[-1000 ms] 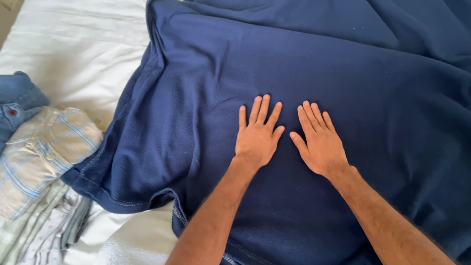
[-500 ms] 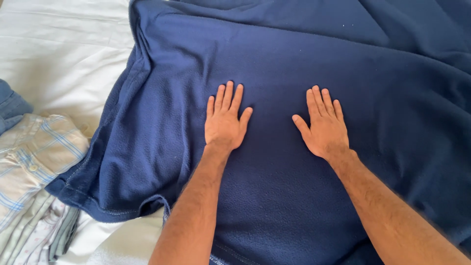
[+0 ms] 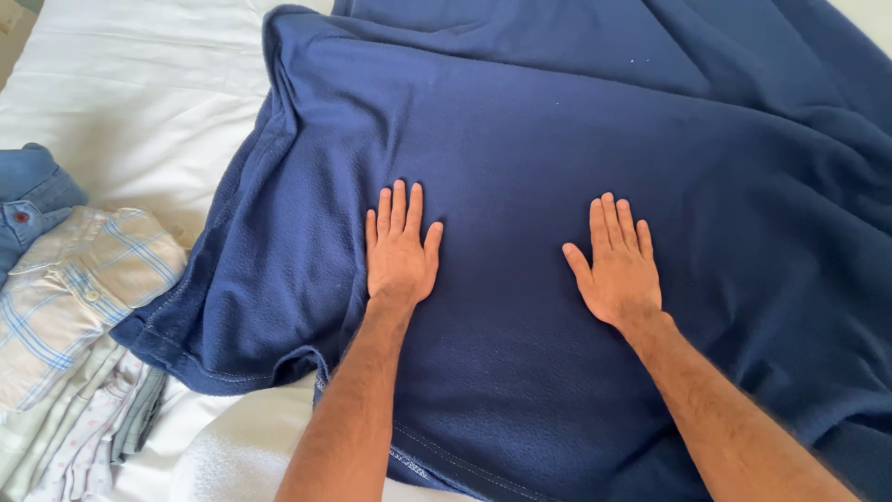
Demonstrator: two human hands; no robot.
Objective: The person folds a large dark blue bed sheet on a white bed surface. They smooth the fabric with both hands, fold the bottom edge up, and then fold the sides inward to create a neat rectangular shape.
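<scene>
A large navy blanket (image 3: 576,149) is seen spread over a bed covered by a white sheet (image 3: 139,102), taking up most of the view from the centre to the right edge. The left hand (image 3: 400,256) is laid flat on the fleece, palm down, fingers extended and close together, thumb slightly out; nothing is clasped in its grip. The right hand (image 3: 621,274) is laid likewise, flat and open, fingers pointing away from the body, no cloth pinched in it. The two hands are set well apart, both near the lower middle of the blanket. The cloth between them appears smooth; creases are noted to the left, where the edge is bunched, and at the far right, where deeper folds are gathered. For the smoothing to be done well, it is judged that even pressure should be kept under whole palms and the strokes carried outward toward those rumpled margins, so wrinkles are pushed off, not merely shifted. The stitched hem (image 3: 214,372) at lower left is curled under itself and would probably need to be straightened by hand. Beside that corner, a plaid shirt (image 3: 65,297) is lying on a stack of pale folded garments (image 3: 84,437), with a piece of blue denim (image 3: 32,195) above it; these lie close to the blanket's edge and could be disturbed if the cloth is drawn leftward.
</scene>
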